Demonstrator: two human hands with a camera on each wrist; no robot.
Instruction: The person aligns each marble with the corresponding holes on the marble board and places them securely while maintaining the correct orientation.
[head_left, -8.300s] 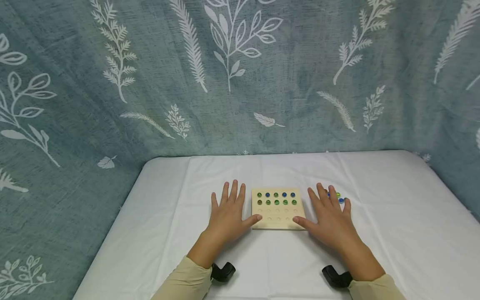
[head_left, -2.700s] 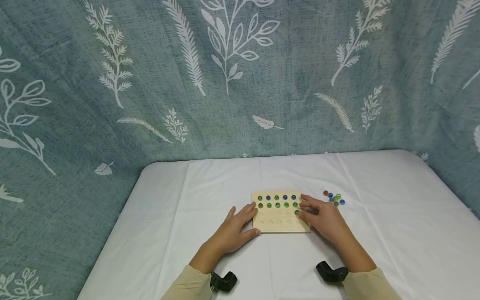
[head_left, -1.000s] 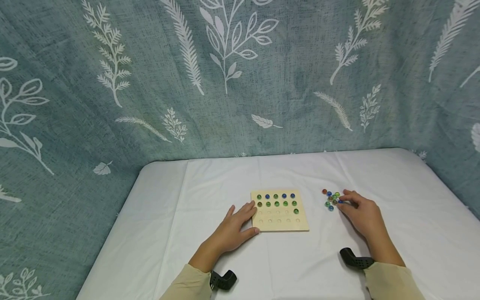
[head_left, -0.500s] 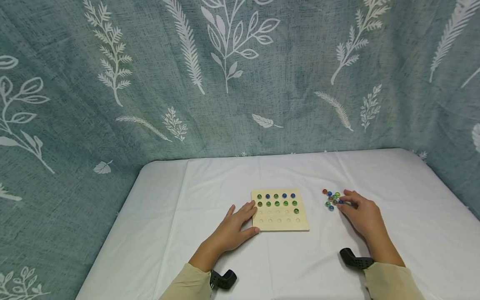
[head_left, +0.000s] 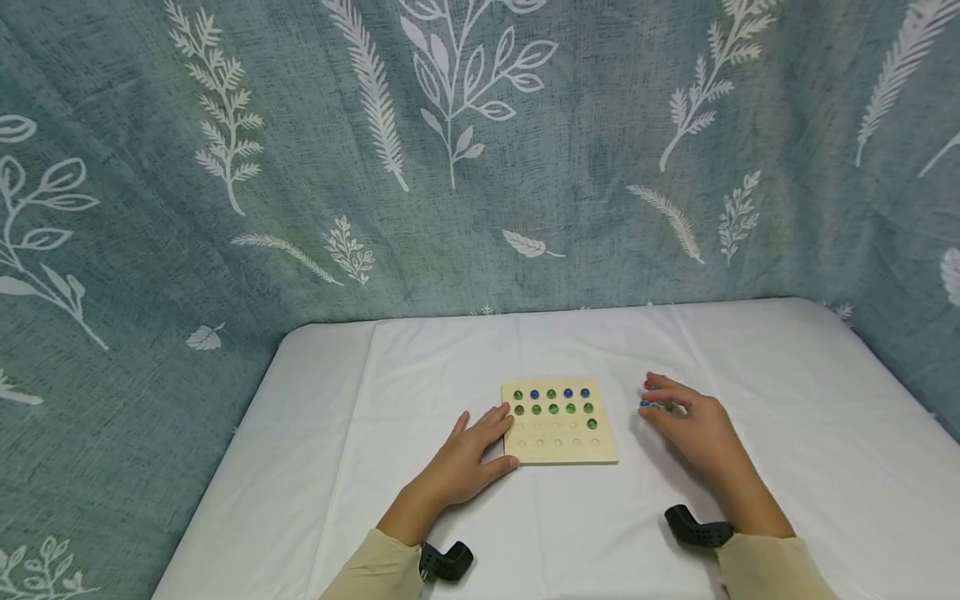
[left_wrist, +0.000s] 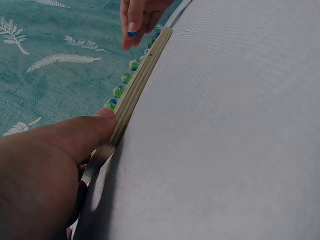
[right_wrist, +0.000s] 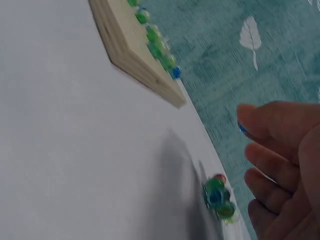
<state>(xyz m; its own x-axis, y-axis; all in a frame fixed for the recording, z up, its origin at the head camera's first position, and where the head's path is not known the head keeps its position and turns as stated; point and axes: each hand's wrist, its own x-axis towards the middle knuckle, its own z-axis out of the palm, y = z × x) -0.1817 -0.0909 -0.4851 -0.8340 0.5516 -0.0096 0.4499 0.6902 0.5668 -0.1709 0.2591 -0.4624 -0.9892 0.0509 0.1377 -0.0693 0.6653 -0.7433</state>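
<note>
My left hand (head_left: 468, 467) rests against the left side of a pale wooden board (head_left: 558, 453), fingers fairly straight along its edge and thumb at the near left corner. Glass marbles, green, blue and one brownish, fill the board's two far rows of hollows. One more green marble (head_left: 592, 424) sits at the right end of the third row. My right hand (head_left: 701, 429) is raised right of the board, pinching a blue marble (right_wrist: 242, 128) between thumb and fingertips. Under and behind that hand lies a cluster of loose marbles (right_wrist: 217, 197), partly hidden in the head view.
A white cloth (head_left: 420, 358) covers the table beneath everything. Beyond its far edge hangs a blue-green curtain (head_left: 585, 208) with white leaf prints. Each wrist wears a black camera mount (head_left: 448, 562).
From the loose cluster, my right hand has lifted a blue marble and moved left with it. Earlier it set a green marble in the third row. My left hand stays at the board.
</note>
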